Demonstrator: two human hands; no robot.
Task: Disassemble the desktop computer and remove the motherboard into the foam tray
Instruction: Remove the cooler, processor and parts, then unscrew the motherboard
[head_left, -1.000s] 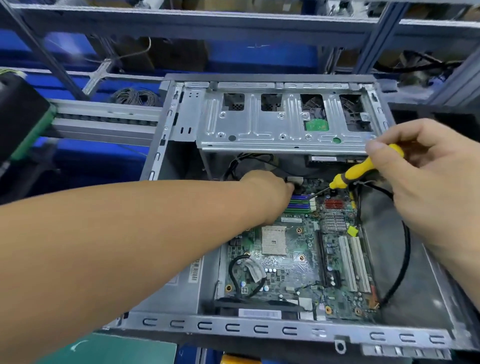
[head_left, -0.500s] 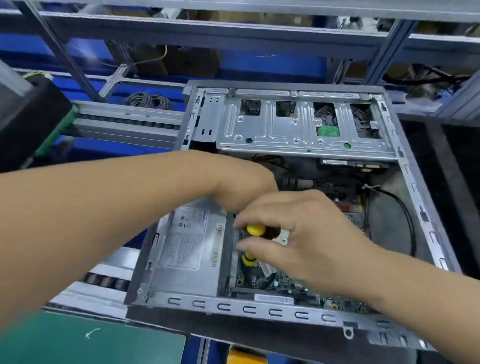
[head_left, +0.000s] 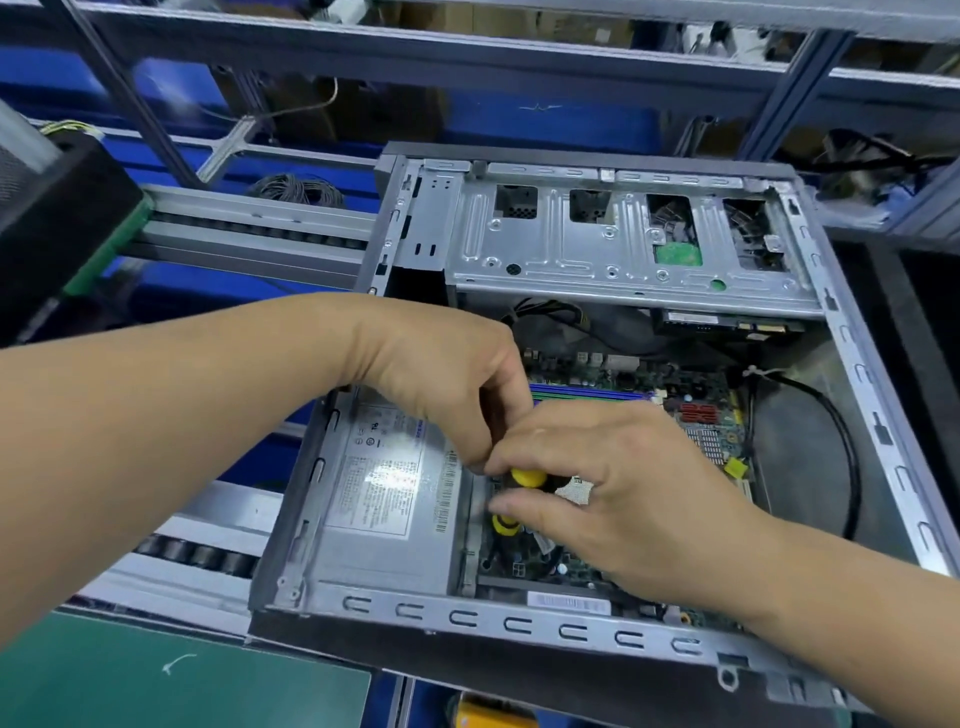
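Fingers (head_left: 519, 506) of the right hand (head_left: 623, 499) grip the yellow screwdriver (head_left: 527, 478); left hand (head_left: 447, 379) curled, grasp unclear, beside the power supply (head_left: 384, 493).

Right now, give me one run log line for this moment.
right hand grips yellow screwdriver | left hand fingers at its handle | motherboard in case

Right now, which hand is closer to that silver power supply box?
Left. The left hand hovers over the power supply edge; the right hand sits further right, above the motherboard.

Screwdriver (head_left: 525, 479) tip hidden behind right hand (head_left: 623, 499); left fingertips possibly touching it.
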